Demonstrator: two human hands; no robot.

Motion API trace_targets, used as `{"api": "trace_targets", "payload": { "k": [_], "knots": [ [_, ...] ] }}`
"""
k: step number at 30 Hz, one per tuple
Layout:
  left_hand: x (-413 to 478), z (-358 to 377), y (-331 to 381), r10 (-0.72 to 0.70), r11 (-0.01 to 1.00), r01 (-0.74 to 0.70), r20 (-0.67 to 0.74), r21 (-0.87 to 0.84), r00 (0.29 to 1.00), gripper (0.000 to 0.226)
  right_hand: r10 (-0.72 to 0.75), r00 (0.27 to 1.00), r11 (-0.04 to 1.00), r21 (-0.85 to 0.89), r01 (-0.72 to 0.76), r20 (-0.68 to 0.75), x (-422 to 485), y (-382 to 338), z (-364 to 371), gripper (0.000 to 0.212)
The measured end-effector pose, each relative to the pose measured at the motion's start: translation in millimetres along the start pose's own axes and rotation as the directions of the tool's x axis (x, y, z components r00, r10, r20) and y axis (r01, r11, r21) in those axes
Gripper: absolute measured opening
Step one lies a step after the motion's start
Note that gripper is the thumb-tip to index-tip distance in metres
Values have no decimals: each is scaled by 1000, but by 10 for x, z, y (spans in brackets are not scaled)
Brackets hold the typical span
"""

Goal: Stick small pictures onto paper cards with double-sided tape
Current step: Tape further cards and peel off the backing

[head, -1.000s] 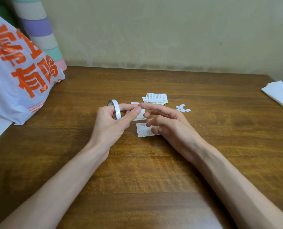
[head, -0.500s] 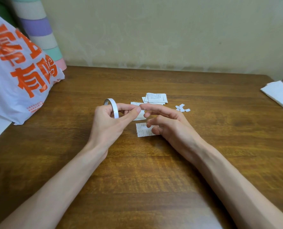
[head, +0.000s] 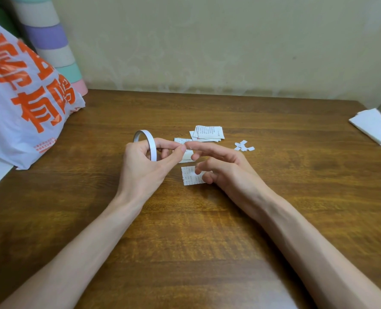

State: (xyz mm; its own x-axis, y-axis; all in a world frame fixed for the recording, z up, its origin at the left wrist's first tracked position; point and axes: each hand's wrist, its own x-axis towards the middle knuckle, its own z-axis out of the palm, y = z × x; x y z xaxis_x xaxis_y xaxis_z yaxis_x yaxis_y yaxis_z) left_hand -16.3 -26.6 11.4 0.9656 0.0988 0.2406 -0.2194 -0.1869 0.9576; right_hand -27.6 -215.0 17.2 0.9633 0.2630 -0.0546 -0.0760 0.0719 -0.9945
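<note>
My left hand grips a thin white ring of double-sided tape above the middle of the wooden table, thumb and forefinger pinched together at the tape's loose end. My right hand meets it fingertip to fingertip and appears to pinch that same tape end, its other fingers loosely curled. Under the right fingers lies a small printed paper card. Another card lies partly hidden behind the fingertips. A small stack of printed cards sits farther back.
Tiny white paper scraps lie right of the stack. A white plastic bag with orange lettering fills the left side, with a pastel striped roll behind it. Folded white tissue sits at the far right edge.
The tape ring has tilted and shifted slightly left in my left hand. Both hands otherwise stay in place, fingertips together.
</note>
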Motion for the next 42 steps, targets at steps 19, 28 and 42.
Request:
{"api": "trace_targets", "payload": {
  "k": [19,28,42],
  "knots": [
    [-40,11,16,122,989,-119,-35,86,992,4,-140,983,969,-222,111,-118,-7,-8,53,54],
    [-45,24,19,87,995,-88,-21,-40,996,5,-257,938,912,-380,156,-231,27,-4,-16,29],
    [-35,32,-20,56,991,-48,62,-125,997,11,-224,949,972,-127,200,-220,-12,-42,42,9]
  ]
}}
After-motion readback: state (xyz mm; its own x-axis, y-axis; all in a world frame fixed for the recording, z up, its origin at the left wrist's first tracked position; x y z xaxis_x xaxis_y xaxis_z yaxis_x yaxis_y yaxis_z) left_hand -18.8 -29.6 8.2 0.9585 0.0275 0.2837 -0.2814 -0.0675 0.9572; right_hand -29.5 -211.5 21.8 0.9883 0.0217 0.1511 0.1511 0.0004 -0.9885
